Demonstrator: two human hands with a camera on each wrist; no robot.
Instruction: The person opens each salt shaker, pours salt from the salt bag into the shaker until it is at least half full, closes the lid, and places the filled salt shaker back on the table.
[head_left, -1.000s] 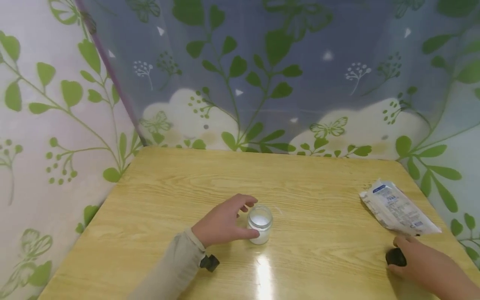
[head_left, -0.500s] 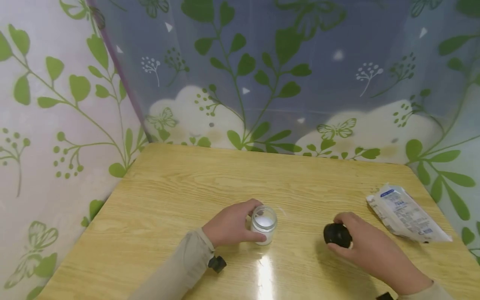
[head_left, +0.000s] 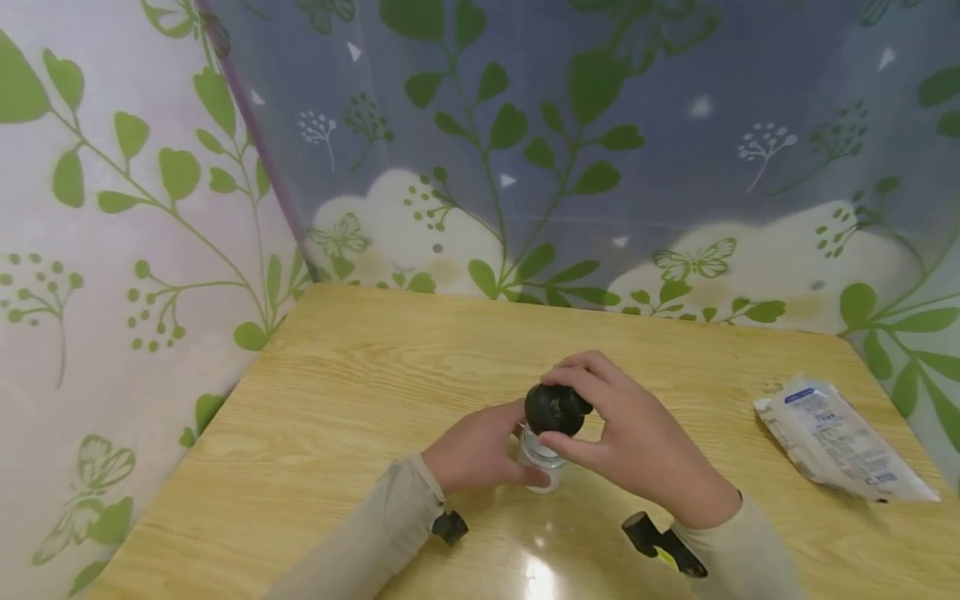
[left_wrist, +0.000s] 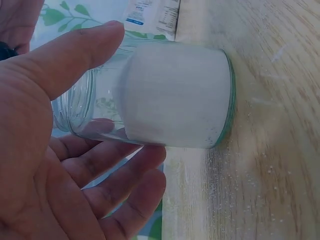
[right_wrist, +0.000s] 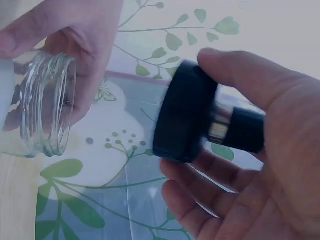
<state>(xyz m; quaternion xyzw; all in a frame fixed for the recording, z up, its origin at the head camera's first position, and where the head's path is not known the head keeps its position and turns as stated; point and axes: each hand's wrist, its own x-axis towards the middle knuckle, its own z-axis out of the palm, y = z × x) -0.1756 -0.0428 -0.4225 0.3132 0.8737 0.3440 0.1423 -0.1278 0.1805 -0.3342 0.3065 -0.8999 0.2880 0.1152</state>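
Note:
A clear glass jar (left_wrist: 175,95) with white powder in it stands upright on the table. My left hand (head_left: 480,450) grips it from the left, thumb on the near side and fingers on the far side. The threaded mouth of the jar faces up without a cover. My right hand (head_left: 641,446) pinches a black lid (right_wrist: 182,112) by its edge, thumb opposite fingers. That lid has a short metallic stem and a smaller black knob on top. In the right wrist view a gap shows between lid and jar mouth; in the head view the lid overlaps the mouth from above.
A white printed plastic packet (head_left: 843,442) lies at the right of the wooden table (head_left: 360,358). Fine white grains (left_wrist: 272,185) are scattered near the jar's base. Patterned curtains (head_left: 465,167) close off the back and sides.
My right hand has carried the black lid leftward from the table's right side to above the jar. My left hand has closed in around the jar, which stays in place.

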